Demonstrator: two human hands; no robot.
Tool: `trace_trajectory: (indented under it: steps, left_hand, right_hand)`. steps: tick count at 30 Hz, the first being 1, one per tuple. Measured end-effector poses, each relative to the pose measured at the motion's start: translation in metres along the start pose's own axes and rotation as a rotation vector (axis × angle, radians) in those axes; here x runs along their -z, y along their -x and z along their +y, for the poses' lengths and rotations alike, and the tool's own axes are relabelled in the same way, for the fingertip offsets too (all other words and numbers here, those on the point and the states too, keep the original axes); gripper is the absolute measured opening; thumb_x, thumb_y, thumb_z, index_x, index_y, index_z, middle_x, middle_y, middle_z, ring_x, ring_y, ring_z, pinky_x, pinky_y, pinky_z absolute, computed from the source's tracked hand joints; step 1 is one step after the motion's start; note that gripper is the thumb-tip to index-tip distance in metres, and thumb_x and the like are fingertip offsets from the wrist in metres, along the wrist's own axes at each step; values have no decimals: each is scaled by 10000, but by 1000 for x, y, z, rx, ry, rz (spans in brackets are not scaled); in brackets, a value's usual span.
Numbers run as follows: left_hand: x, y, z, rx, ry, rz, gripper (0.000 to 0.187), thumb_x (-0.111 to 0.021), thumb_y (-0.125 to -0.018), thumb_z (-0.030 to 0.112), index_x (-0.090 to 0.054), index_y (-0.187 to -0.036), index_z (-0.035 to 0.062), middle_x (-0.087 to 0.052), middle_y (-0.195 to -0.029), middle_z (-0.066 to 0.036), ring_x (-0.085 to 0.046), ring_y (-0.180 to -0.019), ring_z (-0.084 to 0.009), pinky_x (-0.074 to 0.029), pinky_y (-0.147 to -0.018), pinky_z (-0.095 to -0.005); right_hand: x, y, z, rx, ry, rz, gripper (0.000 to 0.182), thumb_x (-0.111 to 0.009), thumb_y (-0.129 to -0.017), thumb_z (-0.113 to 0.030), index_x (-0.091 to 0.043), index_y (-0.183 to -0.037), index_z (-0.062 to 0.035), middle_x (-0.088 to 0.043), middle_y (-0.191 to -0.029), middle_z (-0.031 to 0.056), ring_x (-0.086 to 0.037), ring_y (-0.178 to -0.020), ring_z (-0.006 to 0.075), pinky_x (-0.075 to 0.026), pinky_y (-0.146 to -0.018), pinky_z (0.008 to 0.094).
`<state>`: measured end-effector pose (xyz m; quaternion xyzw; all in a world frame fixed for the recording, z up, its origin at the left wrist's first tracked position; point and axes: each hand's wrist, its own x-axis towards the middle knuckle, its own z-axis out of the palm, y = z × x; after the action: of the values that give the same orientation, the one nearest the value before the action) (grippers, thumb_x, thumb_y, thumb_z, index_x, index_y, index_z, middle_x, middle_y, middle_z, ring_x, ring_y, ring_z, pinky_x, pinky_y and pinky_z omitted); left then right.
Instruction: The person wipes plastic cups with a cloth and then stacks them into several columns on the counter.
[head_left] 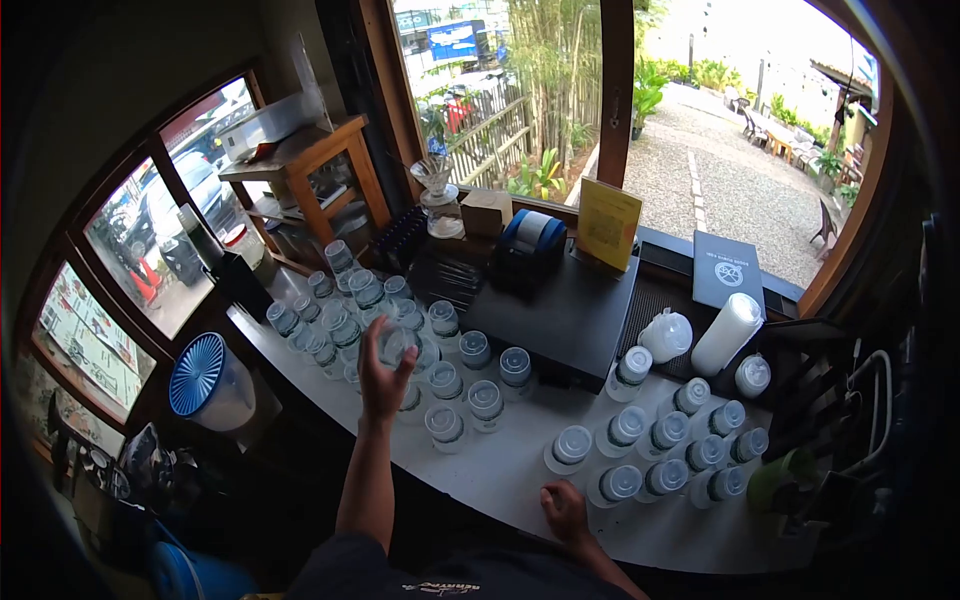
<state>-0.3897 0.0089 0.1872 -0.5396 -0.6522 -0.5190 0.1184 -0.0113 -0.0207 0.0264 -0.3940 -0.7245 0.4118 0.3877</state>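
Note:
Many clear glasses with green print stand upside down on the white counter [485, 478], in a left group and a right group. My left hand [384, 375] is raised over the left group, its fingers wrapped round a clear glass [399, 345]. Below and right of it stand other glasses, among them one at the front [444, 425]. My right hand [566, 510] rests at the counter's front edge with fingers curled; whether anything is inside is hidden. Just above that hand is the nearest glass [570, 447] of the right group.
A black cash drawer [560, 320] with a card terminal [533, 240] stands behind the glasses. Further right are a yellow sign [607, 225], a white roll [727, 335] and a green container [780, 480]. A wooden shelf [300, 175] and a blue-lidded tub [200, 375] are at left.

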Motion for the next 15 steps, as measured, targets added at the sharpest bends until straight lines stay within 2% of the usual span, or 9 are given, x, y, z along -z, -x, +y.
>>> trace_trajectory:
  steps: [3, 4, 5, 7, 9, 10, 11, 14, 15]
  left_hand:
    - [18, 34, 31, 189, 554, 199, 642, -775, -840, 262, -484, -1344, -8, -565, -1295, -214, -571, -1202, -355, -451, -1038, -469]
    - [18, 47, 26, 73, 432, 93, 582, -781, -827, 257, -520, -1280, 2, -583, -1240, -199, -580, -1170, -356, -454, -1030, -463]
    - [23, 59, 20, -42, 284, -128, 602, -777, -829, 268, -500, -1306, 26, -561, -1258, -190, -558, -1198, -327, -453, -1018, -444]
    - [9, 92, 2, -72, 285, -284, 649, -826, -814, 280, -512, -1312, 8, -587, -1256, -190, -573, -1167, -373, -455, -1016, -457]
    - [2, 115, -12, -40, 268, -496, 649, -824, -806, 226, -498, -1337, 42, -569, -1274, -191, -556, -1172, -398, -453, -1012, -464]
    - [0, 127, -21, -32, 296, -541, 692, -830, -795, 216, -466, -1363, 62, -543, -1302, -197, -552, -1172, -410, -449, -1017, -471]
    - [3, 135, -24, -61, 284, -541, 712, -835, -789, 206, -449, -1371, 69, -534, -1310, -204, -556, -1172, -414, -458, -1008, -474]
    - [14, 150, -37, -100, 396, -571, 735, -844, -775, 169, -424, -1373, 87, -519, -1317, -222, -566, -1170, -427, -485, -988, -479]
    - [20, 155, -41, -101, 455, -581, 737, -846, -772, 156, -420, -1370, 92, -517, -1316, -228, -568, -1169, -431, -493, -982, -480]
  right_hand:
    - [-9, -2, -13, -74, 43, 108, 101, -673, -895, -89, -666, -898, 12, -691, -854, 162, -688, -793, 311, -539, -752, 395]
    - [-18, -7, -21, -64, 32, 150, 92, -671, -893, -78, -663, -901, 13, -685, -839, 157, -686, -781, 306, -539, -748, 391]
    - [-28, -16, -29, -48, 21, 194, 82, -669, -891, -68, -660, -903, 13, -680, -824, 152, -683, -769, 302, -539, -745, 387]
    - [-50, -40, -41, 14, -19, 250, 82, -681, -867, -36, -650, -928, 10, -668, -851, 146, -675, -810, 303, -536, -769, 385]
    - [-72, -76, -65, 231, 80, 293, 195, -703, -845, -42, -646, -1027, -3, -659, -1018, 170, -654, -962, 333, -524, -853, 407]
    - [-84, -96, -75, 223, 128, 278, 384, -731, -828, -65, -612, -1192, -33, -600, -1204, 185, -595, -1106, 359, -497, -936, 433]
    - [-89, -119, -105, 295, 299, 288, 558, -727, -833, -67, -531, -1355, -54, -562, -1276, 207, -590, -1148, 380, -504, -941, 432]
    - [-120, -152, -105, 181, 617, 170, 662, -750, -829, -107, -475, -1429, -60, -534, -1311, 216, -573, -1178, 402, -490, -977, 453]
    - [-123, -149, -109, 130, 550, 139, 669, -753, -830, -115, -471, -1433, -58, -524, -1317, 220, -569, -1180, 405, -488, -982, 460]
